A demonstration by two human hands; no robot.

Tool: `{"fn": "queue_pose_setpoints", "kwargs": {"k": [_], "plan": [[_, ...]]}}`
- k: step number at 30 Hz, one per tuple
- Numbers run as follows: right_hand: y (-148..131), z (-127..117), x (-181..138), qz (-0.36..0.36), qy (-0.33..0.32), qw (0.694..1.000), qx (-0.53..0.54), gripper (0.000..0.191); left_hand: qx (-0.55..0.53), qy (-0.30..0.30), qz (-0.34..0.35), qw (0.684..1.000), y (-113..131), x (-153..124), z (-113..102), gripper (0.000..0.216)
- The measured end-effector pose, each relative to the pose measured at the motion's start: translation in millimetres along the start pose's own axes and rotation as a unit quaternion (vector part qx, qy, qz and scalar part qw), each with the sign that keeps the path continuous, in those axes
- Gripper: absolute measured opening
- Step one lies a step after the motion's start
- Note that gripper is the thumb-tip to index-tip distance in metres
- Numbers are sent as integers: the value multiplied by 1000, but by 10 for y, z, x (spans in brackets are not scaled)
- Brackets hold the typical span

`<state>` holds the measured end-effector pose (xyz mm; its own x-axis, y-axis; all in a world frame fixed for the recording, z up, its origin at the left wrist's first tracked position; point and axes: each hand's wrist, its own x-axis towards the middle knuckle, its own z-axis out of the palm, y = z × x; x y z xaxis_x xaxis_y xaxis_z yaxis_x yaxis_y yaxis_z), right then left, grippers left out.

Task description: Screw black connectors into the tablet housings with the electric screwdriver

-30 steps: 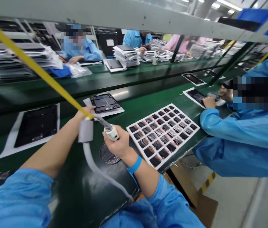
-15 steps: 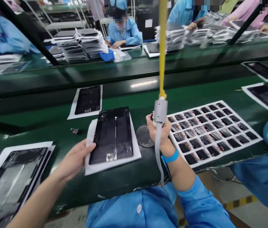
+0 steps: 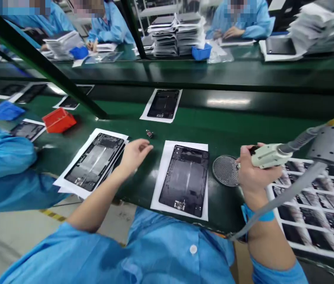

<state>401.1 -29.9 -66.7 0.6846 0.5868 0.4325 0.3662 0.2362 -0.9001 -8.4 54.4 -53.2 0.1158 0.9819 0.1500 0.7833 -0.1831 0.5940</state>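
Note:
My left hand hovers over the bench beside a stack of tablet housings on white paper. Nothing shows in its loosely curved fingers, and thumb and forefinger are apart. In front of me a black tablet housing lies flat on a white sheet, untouched by either hand. My right hand is wrapped around a cream electric screwdriver, which has a grey cable. The tool's tip is close to a round dish with a perforated top; whether they touch I cannot tell.
A small dark part lies on the green bench. Behind it is another housing on paper. A printed picture sheet lies at right. Red and blue bins and a co-worker's sleeve are at left.
The view has swung left. My left hand has let go of the housing and its paper and moved left; the housing now lies flat. My right hand keeps the screwdriver, now tilted sideways by the dish.

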Motion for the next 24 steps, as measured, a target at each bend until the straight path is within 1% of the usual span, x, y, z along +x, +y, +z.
{"fn": "queue_pose_setpoints", "kwargs": {"k": [1,2,3,4,6,8,10,12,13,17,21,24], "plan": [[4,5,3,-3,7,1000,3,53,28,38,20,999,-66,171,21,30],[14,10,9,-4,15,1000,4,54,57,57,41,996,-125,326,52,32],[32,13,18,-6,22,1000,4,54,85,60,62,993,-175,457,91,36],[59,14,30,-8,26,1000,2,55,108,50,80,990,-216,558,133,36],[132,5,53,-15,27,999,-5,54,127,22,97,987,-277,666,214,28],[208,-13,68,-22,29,999,-14,54,99,22,84,991,-327,660,279,19],[257,-29,68,-28,32,999,-20,54,31,49,47,997,-382,583,322,13],[267,-35,57,-31,30,999,-23,53,-26,69,20,997,-447,483,343,13],[261,-34,49,-31,25,999,-22,53,-36,75,18,996,-480,436,346,14],[207,-12,23,-33,10,999,7,48,22,90,51,994,-583,327,329,12],[160,10,25,-47,9,999,19,43,78,75,87,990,-609,322,308,9],[141,21,38,-54,22,998,19,43,86,63,93,990,-599,332,304,11]]}}
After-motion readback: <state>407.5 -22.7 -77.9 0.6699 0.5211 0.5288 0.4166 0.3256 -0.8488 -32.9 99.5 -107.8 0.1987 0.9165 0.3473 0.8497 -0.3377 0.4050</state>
